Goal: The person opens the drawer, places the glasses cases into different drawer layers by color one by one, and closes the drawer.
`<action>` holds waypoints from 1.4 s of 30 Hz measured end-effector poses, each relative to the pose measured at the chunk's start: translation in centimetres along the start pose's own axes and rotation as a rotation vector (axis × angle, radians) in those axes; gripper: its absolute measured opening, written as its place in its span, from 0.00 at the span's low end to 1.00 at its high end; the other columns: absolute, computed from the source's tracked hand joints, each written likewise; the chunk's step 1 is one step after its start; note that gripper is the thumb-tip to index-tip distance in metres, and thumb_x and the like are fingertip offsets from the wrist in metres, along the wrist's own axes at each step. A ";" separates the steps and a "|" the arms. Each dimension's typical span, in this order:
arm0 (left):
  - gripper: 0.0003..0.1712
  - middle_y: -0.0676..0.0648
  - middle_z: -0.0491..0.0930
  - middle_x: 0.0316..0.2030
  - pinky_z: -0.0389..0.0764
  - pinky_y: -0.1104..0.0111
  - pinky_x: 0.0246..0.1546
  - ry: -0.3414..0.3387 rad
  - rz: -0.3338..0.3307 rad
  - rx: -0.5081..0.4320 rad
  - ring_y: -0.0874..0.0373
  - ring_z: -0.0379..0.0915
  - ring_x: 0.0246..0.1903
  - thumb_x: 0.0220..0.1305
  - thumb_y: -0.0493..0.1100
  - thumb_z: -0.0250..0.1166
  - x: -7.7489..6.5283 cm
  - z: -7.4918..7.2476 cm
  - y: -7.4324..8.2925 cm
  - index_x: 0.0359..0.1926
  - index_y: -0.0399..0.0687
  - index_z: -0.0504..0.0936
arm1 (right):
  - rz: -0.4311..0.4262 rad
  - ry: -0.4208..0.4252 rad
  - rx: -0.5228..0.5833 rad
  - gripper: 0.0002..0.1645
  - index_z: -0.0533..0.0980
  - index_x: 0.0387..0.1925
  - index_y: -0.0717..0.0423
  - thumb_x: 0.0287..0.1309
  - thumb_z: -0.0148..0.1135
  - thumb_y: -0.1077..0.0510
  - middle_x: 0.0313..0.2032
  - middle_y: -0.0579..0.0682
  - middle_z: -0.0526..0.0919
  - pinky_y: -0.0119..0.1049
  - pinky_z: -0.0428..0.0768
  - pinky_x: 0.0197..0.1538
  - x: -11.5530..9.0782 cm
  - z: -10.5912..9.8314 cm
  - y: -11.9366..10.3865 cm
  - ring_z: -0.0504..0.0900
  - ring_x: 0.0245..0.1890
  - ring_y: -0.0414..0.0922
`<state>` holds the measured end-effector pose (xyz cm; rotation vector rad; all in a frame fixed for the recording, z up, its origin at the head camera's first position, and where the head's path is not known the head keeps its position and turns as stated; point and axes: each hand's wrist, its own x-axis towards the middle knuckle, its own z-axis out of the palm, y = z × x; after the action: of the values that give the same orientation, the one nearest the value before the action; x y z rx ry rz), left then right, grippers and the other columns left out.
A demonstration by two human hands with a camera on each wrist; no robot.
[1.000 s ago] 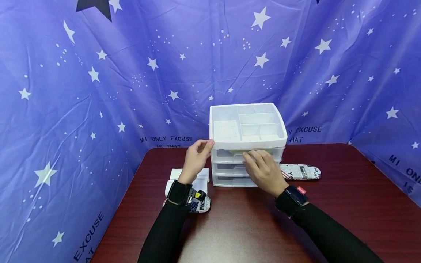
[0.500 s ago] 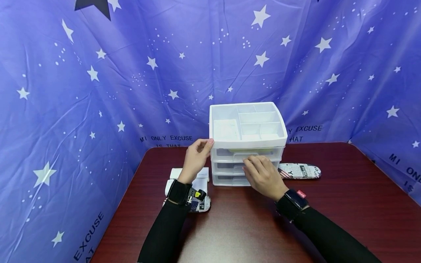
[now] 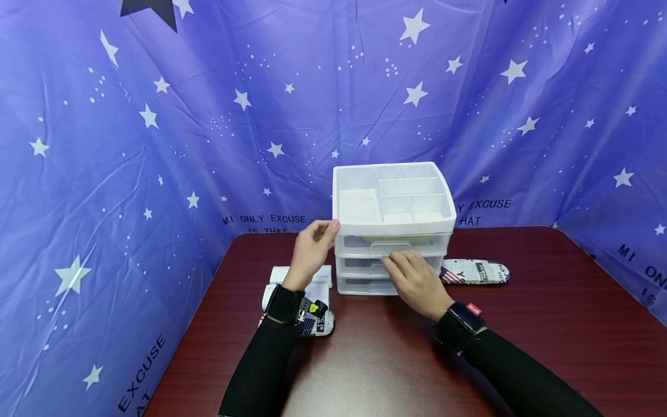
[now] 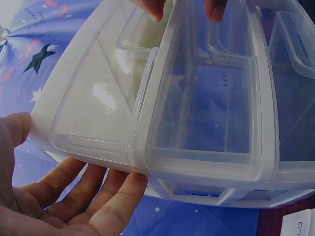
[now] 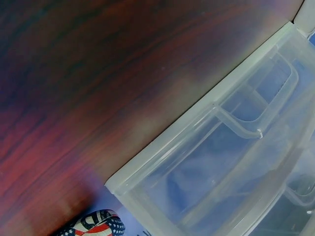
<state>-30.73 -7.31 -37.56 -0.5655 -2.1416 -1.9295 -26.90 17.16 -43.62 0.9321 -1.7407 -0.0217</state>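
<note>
A white plastic drawer organizer [image 3: 393,228] with three clear drawers stands on the table. My left hand [image 3: 311,250] holds its upper left side; in the left wrist view the thumb [image 4: 17,127] is at the top rim and the fingers lie along the side wall. My right hand [image 3: 417,284], fingers bent, is at the front by the handle of the middle drawer [image 3: 359,266]. Two of its fingertips show at the top of the left wrist view, apart from each other; whether they grip the handle is hidden. The top drawer [image 3: 354,245] has something yellowish-green inside. All drawers look closed.
White boxes [image 3: 319,292] and a newspaper-print case [image 3: 319,325] lie left of the organizer, partly behind my left wrist. A similar printed case [image 3: 476,271] lies to its right. The tray on top has several compartments. A starry blue cloth [image 3: 292,116] hangs behind the table [image 3: 521,336].
My right hand has moved down from the top drawer's handle to the middle drawer. The left hand and the organizer have stayed in place.
</note>
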 end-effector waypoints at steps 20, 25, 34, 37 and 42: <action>0.28 0.44 0.81 0.46 0.81 0.68 0.46 -0.002 -0.004 0.001 0.55 0.78 0.47 0.66 0.62 0.61 -0.1 0.0 -0.1 0.50 0.41 0.81 | 0.026 -0.120 -0.043 0.19 0.76 0.45 0.70 0.67 0.38 0.67 0.39 0.62 0.77 0.47 0.77 0.44 -0.3 0.5 -0.4 0.75 0.37 0.58; 0.28 0.44 0.81 0.46 0.81 0.68 0.46 -0.004 -0.002 -0.002 0.55 0.78 0.47 0.67 0.61 0.61 -0.1 0.0 -0.1 0.50 0.40 0.80 | 0.034 -0.124 -0.055 0.18 0.75 0.44 0.69 0.68 0.37 0.67 0.39 0.62 0.77 0.47 0.77 0.42 -0.2 0.6 -0.4 0.74 0.36 0.57; 0.27 0.44 0.81 0.46 0.81 0.69 0.46 -0.003 -0.006 -0.006 0.55 0.78 0.47 0.67 0.60 0.61 0.0 0.0 0.0 0.50 0.40 0.80 | 0.039 -0.122 -0.053 0.18 0.75 0.44 0.69 0.69 0.38 0.65 0.39 0.63 0.76 0.47 0.77 0.40 -0.2 0.7 -0.4 0.74 0.36 0.58; 0.27 0.45 0.81 0.46 0.81 0.69 0.46 -0.004 -0.006 -0.006 0.55 0.78 0.47 0.67 0.60 0.60 0.0 0.0 0.0 0.50 0.40 0.80 | 0.044 -0.120 -0.046 0.17 0.75 0.44 0.69 0.68 0.39 0.65 0.39 0.63 0.76 0.47 0.76 0.41 -0.2 0.8 -0.4 0.74 0.36 0.58; 0.27 0.44 0.81 0.46 0.81 0.69 0.46 0.000 -0.004 -0.005 0.55 0.78 0.46 0.67 0.60 0.61 0.0 0.0 -0.1 0.50 0.40 0.80 | 0.043 -0.125 -0.042 0.17 0.75 0.44 0.70 0.67 0.40 0.65 0.39 0.63 0.76 0.48 0.76 0.41 -0.1 0.8 -0.4 0.74 0.37 0.58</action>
<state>-30.77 -7.31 -37.64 -0.5626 -2.1406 -1.9379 -27.27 16.61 -44.23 0.8777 -1.8684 -0.0899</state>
